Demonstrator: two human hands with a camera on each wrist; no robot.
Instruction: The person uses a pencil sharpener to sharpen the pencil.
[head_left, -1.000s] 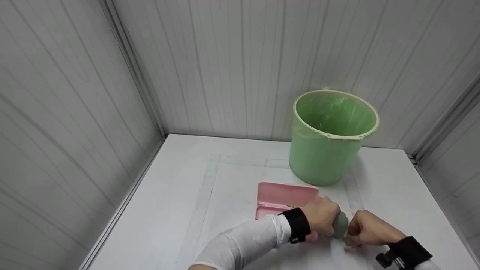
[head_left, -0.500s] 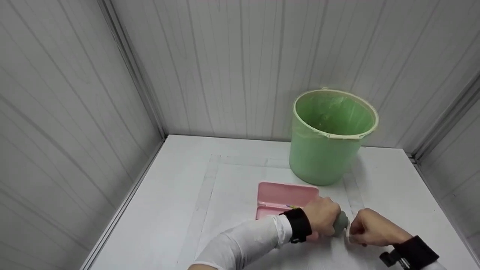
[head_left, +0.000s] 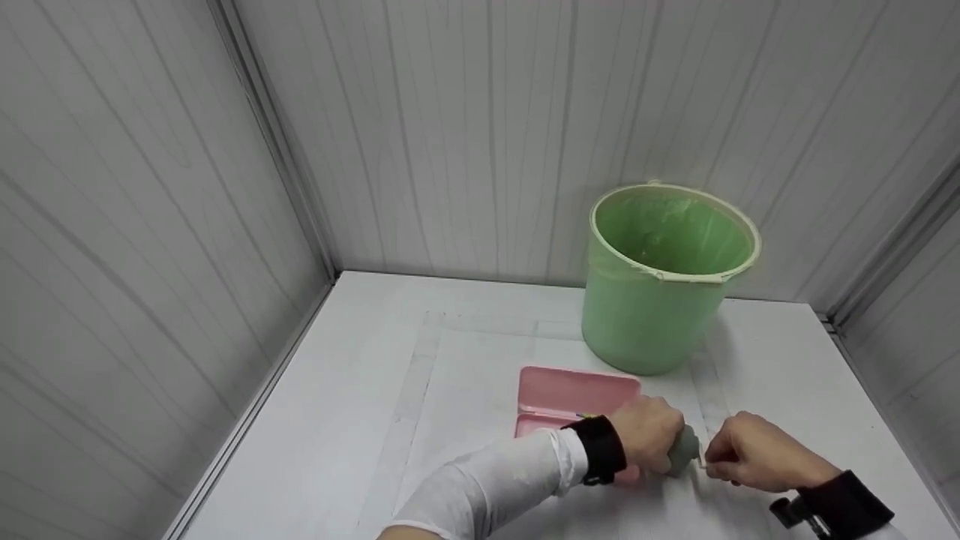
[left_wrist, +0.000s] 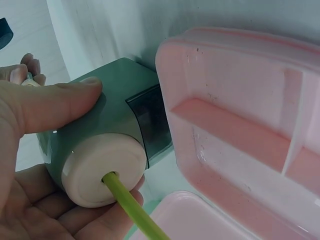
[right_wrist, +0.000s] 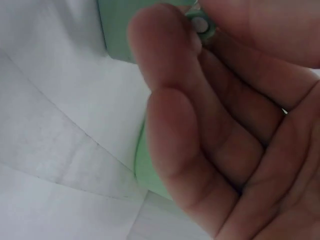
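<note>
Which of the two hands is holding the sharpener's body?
The left hand, curled round the green sharpener; the right hand pinches only its small knob.

There are one bucket, one pink case, one sharpener, one pencil and two wristbands.

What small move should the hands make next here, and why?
I'd probably turn the small green, white-ended crank knob slightly with the right hand, which appears to pinch it: the left hand grips the boxy green sharpener, and the slim yellow-green pencil already sits in the hole of the sharpener's round cream face.
</note>
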